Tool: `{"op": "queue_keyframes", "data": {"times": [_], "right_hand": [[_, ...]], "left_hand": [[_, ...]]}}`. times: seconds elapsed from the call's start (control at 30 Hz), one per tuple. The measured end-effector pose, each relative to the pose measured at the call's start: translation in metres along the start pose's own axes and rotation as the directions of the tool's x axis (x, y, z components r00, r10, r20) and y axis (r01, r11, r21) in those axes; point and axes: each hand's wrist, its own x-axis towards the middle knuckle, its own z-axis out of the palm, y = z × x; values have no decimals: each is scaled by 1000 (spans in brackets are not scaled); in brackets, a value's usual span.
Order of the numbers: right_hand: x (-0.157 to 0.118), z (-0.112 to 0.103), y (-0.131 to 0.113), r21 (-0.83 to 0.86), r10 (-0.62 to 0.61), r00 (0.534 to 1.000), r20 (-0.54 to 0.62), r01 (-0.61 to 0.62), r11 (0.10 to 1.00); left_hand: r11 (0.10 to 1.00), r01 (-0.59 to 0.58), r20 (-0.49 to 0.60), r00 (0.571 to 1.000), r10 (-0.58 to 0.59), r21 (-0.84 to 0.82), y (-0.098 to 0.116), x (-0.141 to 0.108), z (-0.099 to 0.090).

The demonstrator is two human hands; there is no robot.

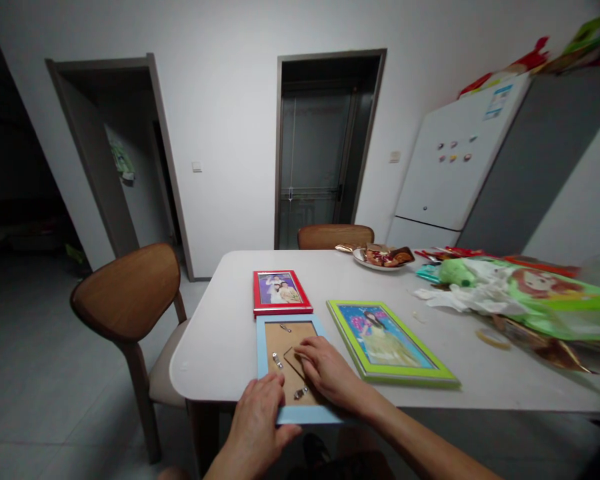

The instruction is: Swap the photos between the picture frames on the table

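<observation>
A light-blue picture frame (261, 347) lies face down at the table's front edge, its brown backing board (276, 337) showing. My left hand (257, 410) grips its lower left corner, fingers over the side and thumb at the near edge. A thin bent wire stand (294, 368) sits on the backing. My right hand (330, 373) rests over the board's right part, fingers curled with the tips at the wire's upper end. Small metal clips (277, 361) are on the board, one at left, one near the bottom and one at the top.
A red picture frame (283, 309) touches the blue one's far side. To the right lies a green picture frame (365, 370). A plate of snacks (380, 265), a green plastic bag (565, 313) and a tape roll (493, 340) are farther right. Wooden chairs (130, 293) stand around the table.
</observation>
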Motion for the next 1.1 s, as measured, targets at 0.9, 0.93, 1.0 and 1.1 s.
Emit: {"op": "queue_keyframes", "data": {"times": [0.9, 0.93, 1.0, 1.1], "right_hand": [[57, 23, 5, -14, 218, 975, 39, -218, 976], [63, 26, 10, -22, 247, 968, 35, -247, 969], [73, 33, 17, -36, 312, 950, 23, -311, 950], [82, 41, 24, -62, 387, 922, -5, -387, 920]], "left_hand": [[996, -22, -72, 997, 16, -82, -10, -4, 4], [996, -25, -72, 997, 18, -86, -9, -5, 4], [995, -28, -71, 997, 22, -95, -7, -5, 2], [995, -19, -57, 998, 13, -101, -4, -5, 0]]}}
